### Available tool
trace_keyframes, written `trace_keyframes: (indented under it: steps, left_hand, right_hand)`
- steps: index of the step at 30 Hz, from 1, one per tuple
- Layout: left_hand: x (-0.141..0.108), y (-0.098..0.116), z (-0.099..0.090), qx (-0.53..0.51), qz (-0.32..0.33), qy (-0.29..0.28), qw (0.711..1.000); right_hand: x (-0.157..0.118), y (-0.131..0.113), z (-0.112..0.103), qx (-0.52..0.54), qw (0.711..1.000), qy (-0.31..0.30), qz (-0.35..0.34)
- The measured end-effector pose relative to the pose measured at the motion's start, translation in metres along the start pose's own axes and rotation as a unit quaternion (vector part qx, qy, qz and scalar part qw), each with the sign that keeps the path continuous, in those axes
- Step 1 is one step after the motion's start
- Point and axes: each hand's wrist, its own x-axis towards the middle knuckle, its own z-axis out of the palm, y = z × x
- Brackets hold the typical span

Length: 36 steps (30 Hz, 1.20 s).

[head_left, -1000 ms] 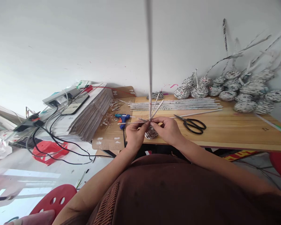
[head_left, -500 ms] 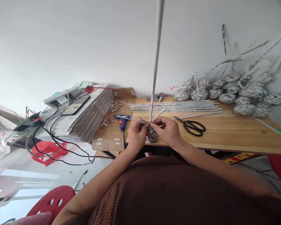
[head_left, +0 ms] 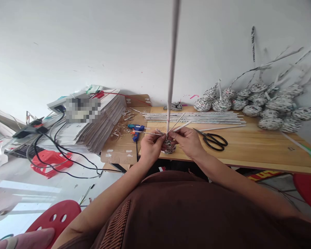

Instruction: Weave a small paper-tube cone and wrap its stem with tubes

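Note:
Between my hands is a small woven paper gourd [head_left: 169, 148], held at the table's front edge. Several rolled paper sticks fan out of its top, and one long paper stick [head_left: 172, 69] rises straight up past the top of the view. My left hand [head_left: 152, 143] has its fingers closed on the gourd's left upper side, the thumb at the base of the sticks. With thumb and finger, my right hand [head_left: 188, 140] pinches a short paper stick [head_left: 183, 126] that points up to the right. The fingertips partly hide the weaving.
Behind lies a row of paper sticks [head_left: 197, 117]. Black scissors [head_left: 214, 141] rest to the right, a blue glue gun [head_left: 138, 132] to the left. Finished woven gourds [head_left: 254, 100] crowd the back right. A tall paper stack [head_left: 98, 121] with cables stands left.
My right hand has shifted slightly right and up, and the short stick in its fingers leans further right. The long stick stays upright. The camera view has moved a little.

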Motion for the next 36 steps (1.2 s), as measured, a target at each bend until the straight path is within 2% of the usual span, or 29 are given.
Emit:
trace_keyframes:
  steps: [3, 9, 13, 15, 17, 18, 19, 21, 23, 25, 28, 30, 31, 32, 33, 35, 36]
  left_hand:
    - [0.0, 0.001, 0.0, -0.003, -0.003, -0.006, 1.0]
    - [0.001, 0.004, 0.0, -0.009, 0.001, -0.016, 1.0]
    - [0.003, 0.004, -0.002, 0.002, -0.002, -0.019, 1.0]
    - [0.004, 0.002, -0.006, 0.0, -0.01, -0.005, 1.0]
    - [0.005, 0.0, -0.01, -0.006, -0.016, 0.016, 1.0]
    - [0.005, -0.001, -0.013, -0.009, -0.015, 0.025, 1.0]
    - [0.005, -0.002, -0.016, -0.013, -0.013, 0.032, 0.999]
    - [0.005, -0.004, -0.021, -0.023, -0.007, 0.044, 0.999]
    - [0.005, -0.005, -0.024, -0.036, -0.005, 0.055, 0.998]
    - [0.005, -0.006, -0.025, -0.044, -0.006, 0.061, 0.997]
    - [0.005, -0.006, -0.025, -0.052, -0.012, 0.061, 0.997]
    - [0.005, -0.006, -0.025, -0.058, -0.017, 0.064, 0.996]
    - [0.006, -0.006, -0.026, -0.061, -0.019, 0.067, 0.996]
    - [0.006, -0.006, -0.026, -0.063, -0.02, 0.069, 0.995]
    - [0.006, -0.006, -0.027, -0.063, -0.021, 0.072, 0.995]
    - [0.006, -0.006, -0.027, -0.064, -0.021, 0.074, 0.995]
    - [0.006, -0.006, -0.027, -0.064, -0.021, 0.074, 0.995]
  right_hand:
    - [0.0, -0.003, 0.0, -0.015, 1.0, -0.015, -0.017]
    - [0.001, 0.0, 0.003, 0.001, 0.999, -0.003, -0.053]
    - [0.002, -0.003, 0.003, -0.003, 0.997, -0.037, -0.064]
    - [0.003, -0.007, -0.007, -0.043, 0.996, -0.063, -0.055]
    - [0.003, -0.009, -0.029, -0.158, 0.983, -0.068, -0.061]
    - [0.002, -0.01, -0.045, -0.247, 0.965, -0.057, -0.066]
    - [0.0, -0.009, -0.063, -0.345, 0.935, -0.032, -0.077]
    - [-0.005, -0.006, -0.102, -0.524, 0.848, 0.001, -0.079]
    - [-0.01, -0.001, -0.138, -0.626, 0.778, 0.04, -0.03]
    - [-0.013, 0.003, -0.164, -0.662, 0.749, 0.03, 0.004]
    - [-0.011, 0.006, -0.178, -0.664, 0.747, 0.031, 0.03]
    - [-0.009, 0.004, -0.175, -0.664, 0.745, 0.036, 0.055]
    - [-0.009, 0.002, -0.171, -0.654, 0.753, 0.03, 0.068]
    - [-0.011, -0.002, -0.166, -0.627, 0.775, 0.014, 0.083]
    - [-0.015, -0.006, -0.158, -0.579, 0.809, -0.014, 0.1]
    - [-0.028, -0.017, -0.139, -0.428, 0.889, -0.095, 0.135]
    - [-0.036, -0.023, -0.128, -0.348, 0.913, -0.141, 0.158]
